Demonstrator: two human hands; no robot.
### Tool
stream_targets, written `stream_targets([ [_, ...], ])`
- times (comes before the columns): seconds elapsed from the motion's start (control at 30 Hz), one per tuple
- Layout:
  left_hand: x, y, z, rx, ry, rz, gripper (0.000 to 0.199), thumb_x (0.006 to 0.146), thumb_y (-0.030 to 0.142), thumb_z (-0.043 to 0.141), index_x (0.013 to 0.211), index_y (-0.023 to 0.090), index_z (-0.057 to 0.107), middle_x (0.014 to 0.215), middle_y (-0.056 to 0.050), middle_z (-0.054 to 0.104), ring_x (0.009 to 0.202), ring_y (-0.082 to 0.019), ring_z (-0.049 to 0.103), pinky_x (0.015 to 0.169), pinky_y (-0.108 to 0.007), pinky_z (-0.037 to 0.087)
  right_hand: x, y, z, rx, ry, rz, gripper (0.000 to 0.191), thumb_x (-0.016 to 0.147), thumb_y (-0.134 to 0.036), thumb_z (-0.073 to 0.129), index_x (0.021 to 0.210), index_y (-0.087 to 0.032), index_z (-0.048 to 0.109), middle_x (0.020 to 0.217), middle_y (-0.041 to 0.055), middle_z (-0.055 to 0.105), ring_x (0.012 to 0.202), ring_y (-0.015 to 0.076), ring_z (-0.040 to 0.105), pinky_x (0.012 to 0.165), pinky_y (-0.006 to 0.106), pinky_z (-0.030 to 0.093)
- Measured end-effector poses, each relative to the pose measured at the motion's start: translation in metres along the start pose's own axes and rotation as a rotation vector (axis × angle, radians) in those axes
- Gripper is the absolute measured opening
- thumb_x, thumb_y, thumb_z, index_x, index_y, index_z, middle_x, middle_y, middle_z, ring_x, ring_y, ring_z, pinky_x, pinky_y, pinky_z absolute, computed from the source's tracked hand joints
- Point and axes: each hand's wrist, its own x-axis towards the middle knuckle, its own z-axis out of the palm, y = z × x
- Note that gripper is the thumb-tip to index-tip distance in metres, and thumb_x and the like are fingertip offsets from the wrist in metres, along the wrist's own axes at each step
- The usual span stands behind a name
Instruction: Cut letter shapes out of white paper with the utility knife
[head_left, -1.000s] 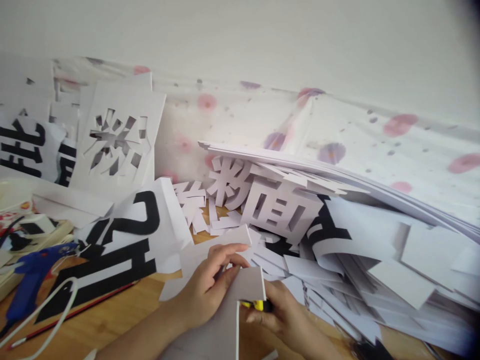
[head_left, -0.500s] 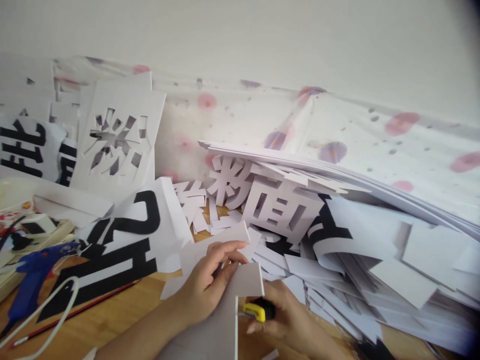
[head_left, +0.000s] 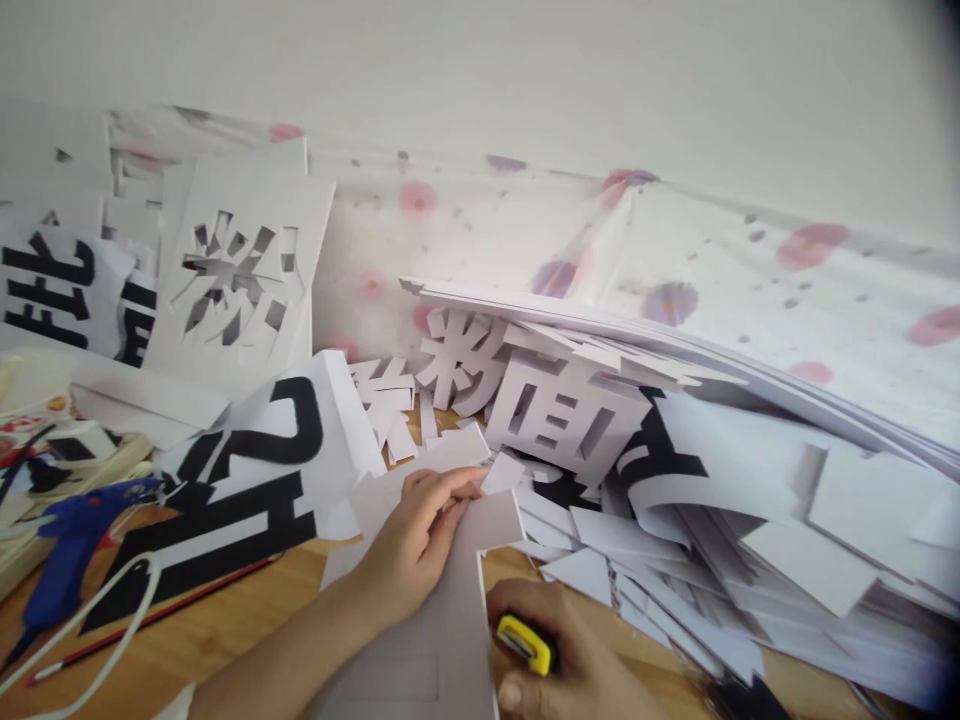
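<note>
A white board (head_left: pixel 450 620) with a stepped right edge lies at the bottom centre, and a rectangle is marked faintly on its lower part. My left hand (head_left: pixel 424 535) rests on the board's upper part, fingers bent together near its top edge. Close to the board's right edge, my right hand (head_left: pixel 562 650) is closed round a yellow and black cutter (head_left: pixel 527 643); its blade cannot be made out. Beyond my hands stand a white cut-out character (head_left: pixel 566 415) and a smaller one (head_left: pixel 461 362).
A blue glue gun (head_left: pixel 71 545) and a red and black pencil (head_left: pixel 157 617) lie at the left on the wooden table (head_left: pixel 202 660). White scraps (head_left: pixel 667 560) are heaped at the right. Sheets with a cut-out character (head_left: pixel 247 270) lean at the back left.
My right hand and the cutter have moved down, nearer to me. The white board has shifted and turned a little, and my left hand has moved slightly left and up with it.
</note>
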Motion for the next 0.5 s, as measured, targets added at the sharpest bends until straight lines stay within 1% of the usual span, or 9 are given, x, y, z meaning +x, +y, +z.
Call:
stream_targets([
  [0.07, -0.001, -0.002, 0.002, 0.008, -0.032, -0.011, 0.038, 0.091, 0.013, 0.037, 0.126, 0.028, 0.045, 0.106, -0.004, 0.061, 0.104, -0.020, 0.053, 0.091, -0.038, 0.042, -0.001, 0.000, 0.005, -0.008, 0.062, 0.096, 0.027, 0.067, -0.039, 0.064, 0.088, -0.022, 0.061, 0.082, 0.0019, 0.060, 0.072, 0.0174, 0.053, 0.065, 0.028, 0.044],
  [0.13, -0.002, -0.003, 0.004, 0.012, -0.063, -0.021, 0.039, 0.092, 0.014, 0.038, 0.128, 0.028, 0.042, 0.113, -0.004, 0.059, 0.109, -0.020, 0.051, 0.094, -0.039, 0.040, 0.002, -0.001, 0.006, 0.017, 0.111, 0.157, 0.019, 0.066, -0.030, 0.059, 0.083, -0.021, 0.061, 0.078, 0.0015, 0.060, 0.071, 0.0175, 0.053, 0.064, 0.028, 0.045],
  [0.2, -0.001, -0.004, 0.003, 0.036, -0.067, -0.028, 0.039, 0.092, 0.017, 0.039, 0.129, 0.028, 0.040, 0.119, -0.005, 0.056, 0.115, -0.020, 0.047, 0.097, -0.040, 0.037, 0.007, -0.002, 0.004, 0.098, 0.124, 0.176, 0.012, 0.065, -0.029, 0.055, 0.073, -0.020, 0.060, 0.071, 0.0010, 0.059, 0.067, 0.0173, 0.053, 0.060, 0.028, 0.044],
  [0.27, 0.001, -0.005, 0.000, 0.093, -0.030, -0.027, 0.039, 0.092, 0.020, 0.041, 0.130, 0.029, 0.039, 0.125, -0.006, 0.052, 0.119, -0.021, 0.044, 0.100, -0.041, 0.034, 0.012, -0.002, 0.001, 0.208, 0.176, 0.230, 0.011, 0.066, -0.031, 0.056, 0.067, -0.020, 0.058, 0.066, 0.0003, 0.057, 0.063, 0.0167, 0.052, 0.055, 0.027, 0.042],
  [0.33, 0.004, -0.008, -0.007, 0.154, 0.047, -0.035, 0.038, 0.091, 0.023, 0.044, 0.129, 0.029, 0.040, 0.129, -0.006, 0.048, 0.122, -0.023, 0.041, 0.102, -0.044, 0.031, 0.016, 0.000, -0.001, 0.310, 0.290, 0.338, 0.015, 0.065, -0.035, 0.059, 0.065, -0.021, 0.057, 0.062, -0.0008, 0.055, 0.059, 0.0156, 0.050, 0.053, 0.027, 0.041],
  [0.4, 0.009, -0.014, -0.015, 0.181, 0.157, -0.076, 0.036, 0.091, 0.026, 0.045, 0.126, 0.029, 0.042, 0.131, -0.006, 0.047, 0.124, -0.023, 0.039, 0.104, -0.045, 0.028, 0.018, 0.004, -0.003, 0.403, 0.430, 0.396, 0.019, 0.063, -0.038, 0.063, 0.065, -0.020, 0.057, 0.059, -0.0019, 0.052, 0.056, 0.0149, 0.049, 0.052, 0.027, 0.041],
  [0.5, 0.017, -0.029, -0.026, 0.165, 0.376, -0.189, 0.032, 0.087, 0.033, 0.052, 0.118, 0.026, 0.047, 0.128, -0.006, 0.048, 0.125, -0.024, 0.038, 0.106, -0.045, 0.025, 0.021, 0.009, -0.007, 0.496, 0.603, 0.343, 0.026, 0.061, -0.043, 0.066, 0.071, -0.020, 0.060, 0.062, -0.0011, 0.055, 0.061, 0.0165, 0.052, 0.058, 0.029, 0.043],
])
